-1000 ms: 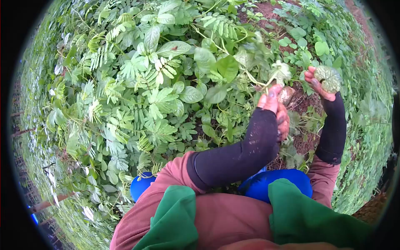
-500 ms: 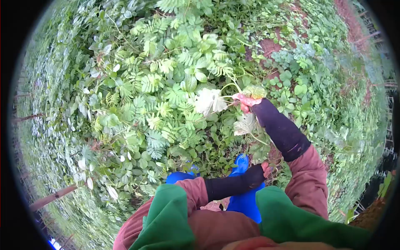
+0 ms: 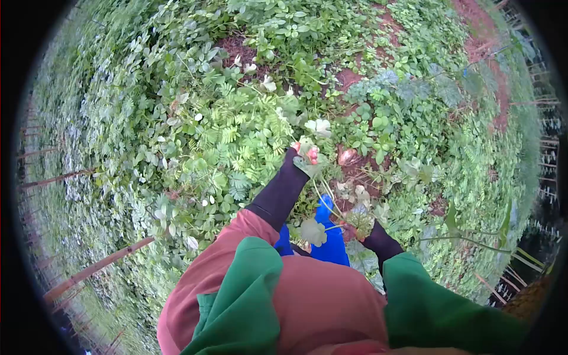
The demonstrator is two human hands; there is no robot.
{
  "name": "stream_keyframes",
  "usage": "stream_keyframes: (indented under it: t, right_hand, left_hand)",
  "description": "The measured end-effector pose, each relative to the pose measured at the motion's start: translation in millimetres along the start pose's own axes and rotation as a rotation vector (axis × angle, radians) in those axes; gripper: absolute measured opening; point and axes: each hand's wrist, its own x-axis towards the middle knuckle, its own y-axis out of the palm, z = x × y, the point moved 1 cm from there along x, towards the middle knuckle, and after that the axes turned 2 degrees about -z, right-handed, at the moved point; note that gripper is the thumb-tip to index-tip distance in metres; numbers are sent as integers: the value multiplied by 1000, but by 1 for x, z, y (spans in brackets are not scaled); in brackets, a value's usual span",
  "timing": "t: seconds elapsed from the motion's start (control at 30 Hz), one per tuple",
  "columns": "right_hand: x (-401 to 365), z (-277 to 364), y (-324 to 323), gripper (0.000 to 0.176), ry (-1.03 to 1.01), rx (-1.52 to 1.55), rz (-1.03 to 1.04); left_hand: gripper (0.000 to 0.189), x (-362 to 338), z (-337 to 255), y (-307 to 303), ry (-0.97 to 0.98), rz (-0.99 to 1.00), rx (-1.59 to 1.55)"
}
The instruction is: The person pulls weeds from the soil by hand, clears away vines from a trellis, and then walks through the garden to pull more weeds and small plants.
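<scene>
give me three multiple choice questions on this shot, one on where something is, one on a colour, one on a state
1. Where is the left hand?
A. raised ahead over the green plants
B. on the wooden pole
C. on the boots

2. What colour are the boots?
A. yellow
B. blue
C. white

3. How is the left hand?
A. open and empty
B. flat on bare soil
C. closed on a leafy vine

Answers:
1 A, it reaches forward above the foliage.
2 B, blue shows low between the arms.
3 C, its fingers wrap stems with pale leaves.
</scene>
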Motion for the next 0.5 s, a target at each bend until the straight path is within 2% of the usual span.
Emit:
stream_keyframes:
  t: [0.03,0.1,0.13,0.17,0.2,0.23,0.27,0.3,0.33,0.37,0.4,0.43,0.5]
  right_hand:
    - [-16,-2,-3,19,-10,91,-15]
    - [-34,-30,-20,25,-274,-964,-26]
    - [-45,-24,-28,32,-307,-945,-39]
    - [-54,-14,-32,39,-331,-920,-61]
    - [-67,-2,-36,51,-335,-1081,-209]
    - [-86,11,-36,63,-305,-1231,-362]
    - [-104,36,-37,78,-285,-729,-425]
    - [-117,21,-55,84,-186,-1099,-441]
    - [-134,18,-59,82,-220,-981,-534]
    - [-154,52,-42,76,-177,-865,-609]
    - [-165,46,-36,68,-76,-869,-722]
    - [-174,38,-27,61,22,-867,-814]
    - [-171,36,2,53,48,-720,-901]
  left_hand:
    - [53,-5,13,9,32,66,26]
    - [33,-70,37,110,-67,126,76]
    - [34,-76,44,121,-74,-89,118]
    - [30,-87,48,147,-72,-160,214]
    - [24,-120,53,196,107,-206,229]
    - [19,-142,46,228,219,-153,334]
    - [18,-149,32,246,279,-103,435]
    - [23,-157,14,265,284,-20,523]
    - [24,-161,-5,279,272,133,521]
    - [26,-177,-11,300,369,110,590]
    - [25,-187,-11,311,458,33,693]
    - [24,-190,-7,310,425,47,684]
    - [22,-199,8,281,317,-14,812]
